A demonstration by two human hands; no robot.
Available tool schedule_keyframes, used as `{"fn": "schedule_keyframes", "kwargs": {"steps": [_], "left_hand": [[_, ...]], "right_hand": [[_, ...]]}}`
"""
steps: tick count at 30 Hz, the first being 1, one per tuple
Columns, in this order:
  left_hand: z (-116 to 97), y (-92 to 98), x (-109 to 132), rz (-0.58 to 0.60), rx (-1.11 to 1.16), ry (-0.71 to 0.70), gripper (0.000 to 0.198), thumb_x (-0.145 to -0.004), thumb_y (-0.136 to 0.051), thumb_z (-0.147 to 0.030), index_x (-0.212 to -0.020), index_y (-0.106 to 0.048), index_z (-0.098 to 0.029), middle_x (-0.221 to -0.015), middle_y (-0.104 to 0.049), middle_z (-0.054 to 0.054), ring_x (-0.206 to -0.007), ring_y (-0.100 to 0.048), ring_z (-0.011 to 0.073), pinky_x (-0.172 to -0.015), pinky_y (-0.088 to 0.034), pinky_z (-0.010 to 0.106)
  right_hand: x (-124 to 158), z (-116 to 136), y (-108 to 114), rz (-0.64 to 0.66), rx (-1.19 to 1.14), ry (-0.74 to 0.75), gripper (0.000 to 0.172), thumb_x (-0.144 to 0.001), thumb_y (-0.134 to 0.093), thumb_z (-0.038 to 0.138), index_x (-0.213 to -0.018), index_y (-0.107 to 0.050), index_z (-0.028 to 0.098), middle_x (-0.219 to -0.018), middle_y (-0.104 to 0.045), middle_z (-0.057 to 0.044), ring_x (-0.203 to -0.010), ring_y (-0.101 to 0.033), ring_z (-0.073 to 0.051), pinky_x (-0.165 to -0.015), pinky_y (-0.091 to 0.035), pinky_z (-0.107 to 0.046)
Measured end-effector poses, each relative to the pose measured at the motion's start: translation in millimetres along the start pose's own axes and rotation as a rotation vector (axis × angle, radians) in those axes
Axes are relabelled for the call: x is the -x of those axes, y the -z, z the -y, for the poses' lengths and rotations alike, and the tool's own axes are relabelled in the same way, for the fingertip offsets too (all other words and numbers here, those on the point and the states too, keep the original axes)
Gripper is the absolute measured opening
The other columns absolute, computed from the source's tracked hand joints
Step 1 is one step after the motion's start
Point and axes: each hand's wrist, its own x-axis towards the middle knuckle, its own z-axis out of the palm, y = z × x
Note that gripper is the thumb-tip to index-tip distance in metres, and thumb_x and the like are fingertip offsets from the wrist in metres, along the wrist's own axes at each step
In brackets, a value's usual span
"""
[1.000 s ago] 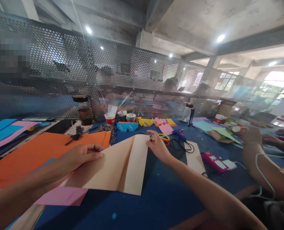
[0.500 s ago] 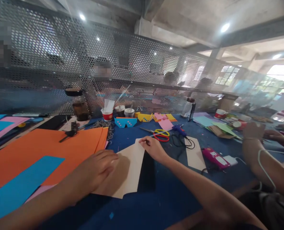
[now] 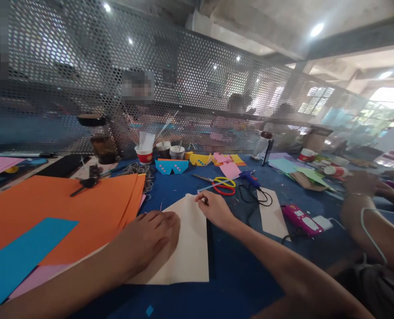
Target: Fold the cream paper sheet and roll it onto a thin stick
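A cream sheet of paper (image 3: 192,252) with a crease down its middle lies before me on the blue tabletop. My left hand (image 3: 153,237) rests palm down over its left part, fingers stretched out. At the top edge of the sheet, my right hand (image 3: 216,210) has thumb and forefinger pinched together on the paper near the crease. Just beyond that hand lie scissors (image 3: 224,186) with red and yellow handles. A blue glue gun (image 3: 250,179) with a black cord is a bit further right.
Orange sheets (image 3: 97,212) with a blue strip (image 3: 33,248) cover the left side. Behind stand blue paper glasses (image 3: 172,166), a paper cup (image 3: 144,155) and a jar (image 3: 102,141). To the right are another cream piece (image 3: 273,217), a pink phone (image 3: 303,219) and a co-worker's arm (image 3: 366,221).
The right part of the sheet has swung outward to the right and lies flatter, showing the crease. My left hand has moved right and spread flat on the paper.
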Motion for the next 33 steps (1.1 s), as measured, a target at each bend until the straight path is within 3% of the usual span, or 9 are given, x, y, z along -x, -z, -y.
{"fn": "schedule_keyframes", "kwargs": {"steps": [5, 12, 18, 23, 27, 33], "left_hand": [[0.0, 19.7, -20.3, 0.064, 0.094, -0.022, 0.038, -0.110, -0.051, -0.026, -0.142, -0.071, -0.026, -0.146, -0.076, 0.008, -0.128, -0.069, 0.0290, -0.107, -0.056, 0.046], [8.7, 0.8, -45.4, 0.016, 0.122, -0.037, 0.039, -0.117, -0.040, -0.035, -0.139, -0.068, -0.022, -0.141, -0.078, 0.013, -0.124, -0.072, 0.0297, -0.105, -0.057, 0.046], [13.4, -10.6, -38.0, 0.016, 0.127, -0.025, 0.046, -0.117, -0.038, -0.037, -0.158, -0.052, -0.022, -0.157, -0.070, 0.012, -0.150, -0.059, 0.0323, -0.118, -0.051, 0.052], [11.2, -0.2, -36.6, 0.056, 0.118, -0.036, 0.049, -0.113, -0.044, -0.032, -0.160, -0.052, -0.022, -0.156, -0.070, 0.013, -0.142, -0.065, 0.0325, -0.111, -0.055, 0.049], [0.9, 9.0, -41.3, 0.063, 0.031, -0.044, 0.043, -0.113, -0.045, -0.033, -0.150, -0.062, -0.023, -0.147, -0.075, 0.012, -0.128, -0.070, 0.0332, -0.104, -0.056, 0.050], [-4.6, 0.3, -50.2, -0.004, -0.070, 0.002, 0.045, -0.117, -0.036, -0.036, -0.149, -0.064, -0.018, -0.138, -0.079, 0.015, -0.117, -0.072, 0.0334, -0.094, -0.057, 0.049]], "right_hand": [[1.4, 1.8, 0.4, -0.005, 0.090, 0.010, 0.019, -0.099, -0.063, 0.014, -0.108, -0.079, 0.020, -0.092, -0.082, -0.004, -0.076, -0.068, -0.018, -0.071, -0.040, -0.027], [4.4, 2.7, 4.1, 0.007, 0.177, -0.011, 0.024, -0.097, -0.063, 0.013, -0.112, -0.080, 0.021, -0.100, -0.084, -0.005, -0.084, -0.073, -0.021, -0.077, -0.043, -0.029], [3.5, 2.7, 3.5, 0.012, 0.179, -0.012, 0.024, -0.097, -0.062, 0.013, -0.110, -0.080, 0.023, -0.105, -0.085, -0.005, -0.089, -0.074, -0.021, -0.080, -0.046, -0.029], [2.7, 2.6, 3.1, 0.000, 0.182, -0.016, 0.025, -0.098, -0.062, 0.013, -0.113, -0.080, 0.023, -0.105, -0.085, -0.004, -0.087, -0.073, -0.020, -0.081, -0.047, -0.029], [3.3, 4.2, 5.3, 0.017, 0.184, -0.016, 0.022, -0.101, -0.062, 0.015, -0.113, -0.080, 0.022, -0.101, -0.084, -0.004, -0.084, -0.073, -0.020, -0.078, -0.046, -0.028], [4.3, 4.1, 6.0, 0.026, 0.174, -0.011, 0.019, -0.104, -0.063, 0.020, -0.113, -0.079, 0.024, -0.101, -0.084, -0.004, -0.089, -0.075, -0.021, -0.078, -0.046, -0.028]]}}
